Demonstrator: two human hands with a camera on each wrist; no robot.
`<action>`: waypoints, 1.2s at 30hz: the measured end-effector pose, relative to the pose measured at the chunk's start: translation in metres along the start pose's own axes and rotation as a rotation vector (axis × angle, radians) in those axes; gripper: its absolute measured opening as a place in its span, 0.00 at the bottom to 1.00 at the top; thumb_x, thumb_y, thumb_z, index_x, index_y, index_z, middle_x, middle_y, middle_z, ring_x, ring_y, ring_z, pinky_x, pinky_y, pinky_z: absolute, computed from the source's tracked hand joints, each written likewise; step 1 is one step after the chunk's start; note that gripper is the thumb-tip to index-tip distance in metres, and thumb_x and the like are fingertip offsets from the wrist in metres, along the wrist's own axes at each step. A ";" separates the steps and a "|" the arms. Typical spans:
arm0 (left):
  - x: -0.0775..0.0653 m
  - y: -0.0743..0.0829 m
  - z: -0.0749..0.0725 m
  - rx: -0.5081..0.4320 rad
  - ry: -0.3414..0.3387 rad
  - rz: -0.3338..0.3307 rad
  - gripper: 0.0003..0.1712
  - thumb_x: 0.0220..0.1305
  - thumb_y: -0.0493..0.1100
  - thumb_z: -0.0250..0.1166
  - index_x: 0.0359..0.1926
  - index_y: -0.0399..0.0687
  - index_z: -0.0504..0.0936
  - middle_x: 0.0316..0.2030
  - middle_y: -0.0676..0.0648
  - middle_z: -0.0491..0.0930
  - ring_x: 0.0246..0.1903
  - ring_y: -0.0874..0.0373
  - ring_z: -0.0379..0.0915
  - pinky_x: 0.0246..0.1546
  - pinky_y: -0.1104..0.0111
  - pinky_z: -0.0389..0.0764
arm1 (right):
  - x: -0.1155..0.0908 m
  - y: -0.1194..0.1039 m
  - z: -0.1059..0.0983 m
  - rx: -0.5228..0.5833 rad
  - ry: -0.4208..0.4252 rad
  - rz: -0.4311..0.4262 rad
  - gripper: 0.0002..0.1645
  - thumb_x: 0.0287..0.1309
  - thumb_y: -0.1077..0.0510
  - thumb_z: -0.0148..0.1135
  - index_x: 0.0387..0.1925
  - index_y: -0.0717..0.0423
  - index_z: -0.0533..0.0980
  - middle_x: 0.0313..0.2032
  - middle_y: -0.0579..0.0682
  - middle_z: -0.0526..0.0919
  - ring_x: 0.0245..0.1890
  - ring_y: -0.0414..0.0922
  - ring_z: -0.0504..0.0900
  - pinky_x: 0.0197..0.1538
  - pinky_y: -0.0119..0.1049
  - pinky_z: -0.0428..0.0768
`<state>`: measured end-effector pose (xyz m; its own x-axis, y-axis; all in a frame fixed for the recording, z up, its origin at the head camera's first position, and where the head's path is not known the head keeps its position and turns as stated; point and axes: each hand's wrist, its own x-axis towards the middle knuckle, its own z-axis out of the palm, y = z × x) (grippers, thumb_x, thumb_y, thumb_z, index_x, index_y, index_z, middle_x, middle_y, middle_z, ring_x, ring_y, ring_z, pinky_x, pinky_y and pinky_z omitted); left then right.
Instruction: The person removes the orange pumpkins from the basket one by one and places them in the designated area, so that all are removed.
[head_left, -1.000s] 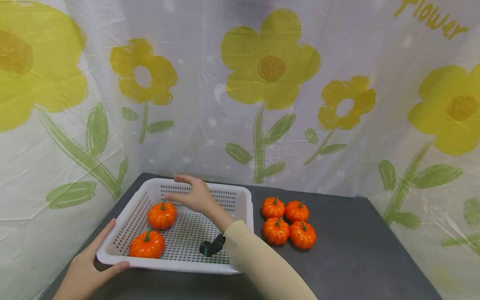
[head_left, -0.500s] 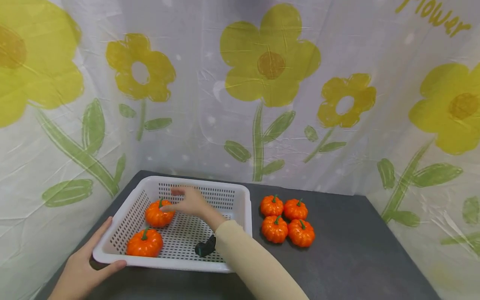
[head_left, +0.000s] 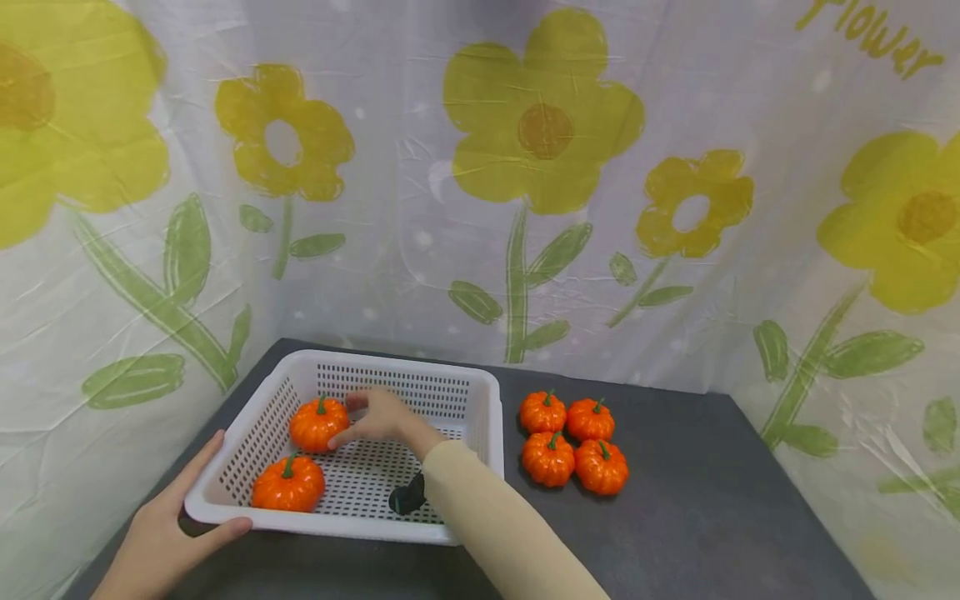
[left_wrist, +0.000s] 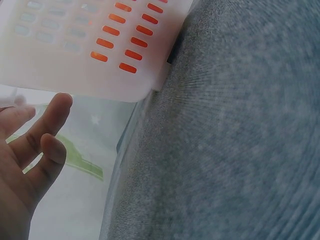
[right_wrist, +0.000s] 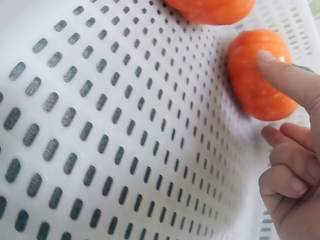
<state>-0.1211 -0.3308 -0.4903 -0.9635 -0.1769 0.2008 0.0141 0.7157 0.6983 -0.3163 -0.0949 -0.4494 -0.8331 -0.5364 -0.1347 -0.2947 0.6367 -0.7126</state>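
Observation:
A white perforated plastic basket (head_left: 337, 525) sits on the dark tabletop, with two small orange pumpkins in its left half. My left hand (head_left: 161, 525) spans the basket's front left corner, fingers along the outer left side and thumb at the front rim. In the left wrist view those fingers (left_wrist: 52, 117) look spread and extended at the basket's edge. My right hand (head_left: 382, 417) is inside the basket, right beside the rear pumpkin (head_left: 315, 427). Its thumb (right_wrist: 287, 72) overlaps that pumpkin in the right wrist view, while the other fingers stay apart from it. The front pumpkin (head_left: 288, 486) lies untouched.
Several more orange pumpkins (head_left: 573, 442) stand grouped on the tabletop (head_left: 690, 500) to the right of the basket. A black device (head_left: 408, 496) shows at the right wrist. A curtain (head_left: 405, 275) with painted yellow flowers encloses the back and sides.
My right hand has come down from above the rear pumpkin to its right side, deeper in the basket. My left hand keeps its place at the corner.

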 end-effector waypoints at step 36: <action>0.003 -0.002 0.001 0.043 -0.006 0.004 0.70 0.56 0.57 0.82 0.87 0.55 0.44 0.69 0.20 0.67 0.55 0.24 0.72 0.50 0.23 0.71 | 0.002 0.000 0.003 0.068 0.029 -0.013 0.43 0.51 0.43 0.85 0.68 0.46 0.80 0.61 0.41 0.84 0.58 0.38 0.80 0.68 0.41 0.78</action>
<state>-0.1241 -0.3320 -0.4915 -0.9651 -0.1701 0.1993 0.0065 0.7448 0.6673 -0.3164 -0.0972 -0.4517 -0.8428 -0.5276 -0.1061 -0.2739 0.5902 -0.7594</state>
